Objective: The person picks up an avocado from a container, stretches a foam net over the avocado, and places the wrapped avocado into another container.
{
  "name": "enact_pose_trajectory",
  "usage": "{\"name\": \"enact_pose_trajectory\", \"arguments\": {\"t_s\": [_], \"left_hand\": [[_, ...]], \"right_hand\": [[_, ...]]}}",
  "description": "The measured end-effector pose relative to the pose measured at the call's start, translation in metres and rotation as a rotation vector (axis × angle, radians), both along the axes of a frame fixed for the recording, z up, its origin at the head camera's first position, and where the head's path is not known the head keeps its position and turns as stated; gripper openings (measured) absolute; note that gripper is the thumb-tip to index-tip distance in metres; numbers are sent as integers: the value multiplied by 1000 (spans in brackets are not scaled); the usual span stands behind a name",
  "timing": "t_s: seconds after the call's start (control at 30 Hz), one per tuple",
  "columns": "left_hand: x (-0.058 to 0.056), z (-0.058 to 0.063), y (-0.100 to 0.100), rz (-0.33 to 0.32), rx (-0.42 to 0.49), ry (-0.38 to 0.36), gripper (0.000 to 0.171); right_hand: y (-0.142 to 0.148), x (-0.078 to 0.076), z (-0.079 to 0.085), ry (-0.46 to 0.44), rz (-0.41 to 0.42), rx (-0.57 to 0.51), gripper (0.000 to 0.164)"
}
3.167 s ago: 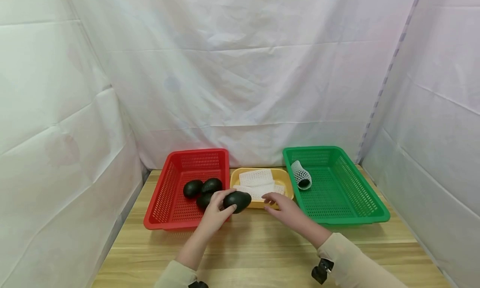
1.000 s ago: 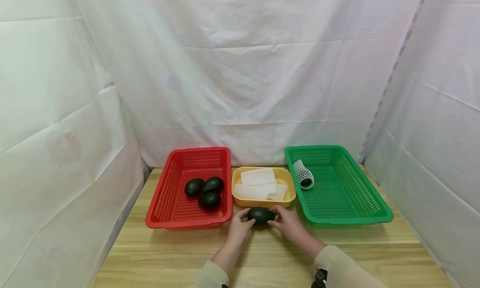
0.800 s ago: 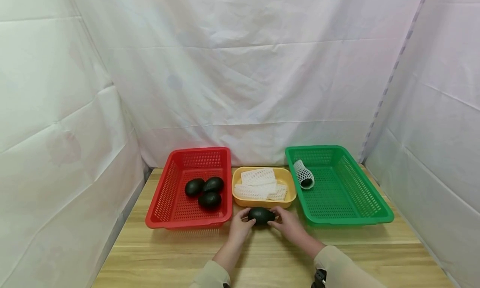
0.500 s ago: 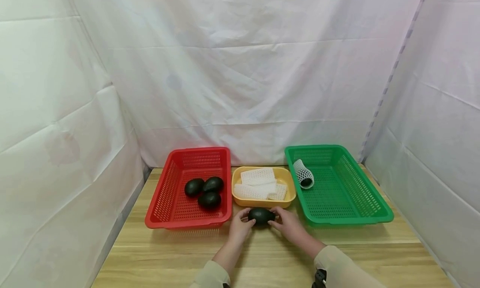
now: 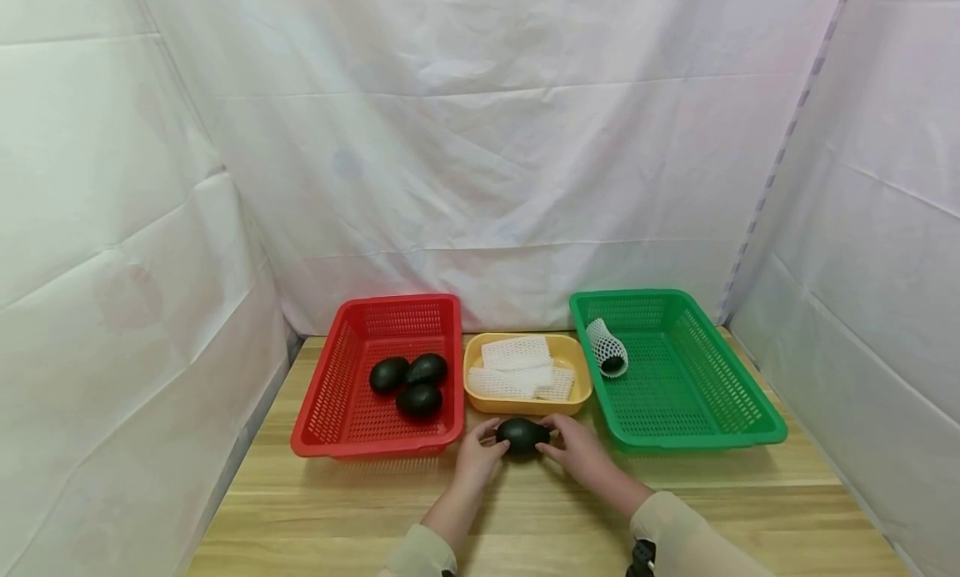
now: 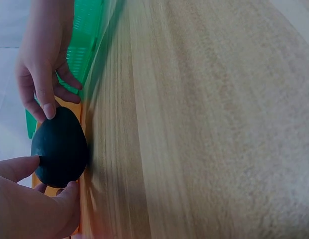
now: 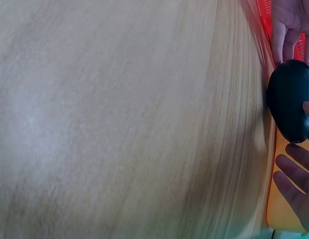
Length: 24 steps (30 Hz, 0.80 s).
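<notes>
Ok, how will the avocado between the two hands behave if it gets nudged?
The avocado would probably roll unevenly, given its rounded, tapering outline. Its smooth-looking skin may slip a little. It is likely firm, as no dent shows where the left hand and right hand touch it.

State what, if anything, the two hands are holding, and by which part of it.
A dark avocado, held at its two ends: the left hand at the rounder end, the right hand at the narrower one.

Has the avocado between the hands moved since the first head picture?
Yes: the avocado has shifted right and toward the person, judged against the yellow tray.
</notes>
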<state>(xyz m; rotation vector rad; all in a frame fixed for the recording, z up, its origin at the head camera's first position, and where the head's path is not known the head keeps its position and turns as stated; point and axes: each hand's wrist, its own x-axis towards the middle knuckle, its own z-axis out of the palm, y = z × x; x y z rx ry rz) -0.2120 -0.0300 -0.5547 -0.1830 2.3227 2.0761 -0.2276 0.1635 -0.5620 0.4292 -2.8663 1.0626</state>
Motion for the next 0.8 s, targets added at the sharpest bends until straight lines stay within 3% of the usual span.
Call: {"name": "enact_pose_trajectory", "arguments": {"t_s": [0.37,0.8], "left_hand": [[6,1,-3,-15,-6,-41,42],[10,-3,-7,-38,12,-61,39]], "right_hand": [[1,4,4,-32,6,24,34],[3,12,9,-9,52,65,37]]}}
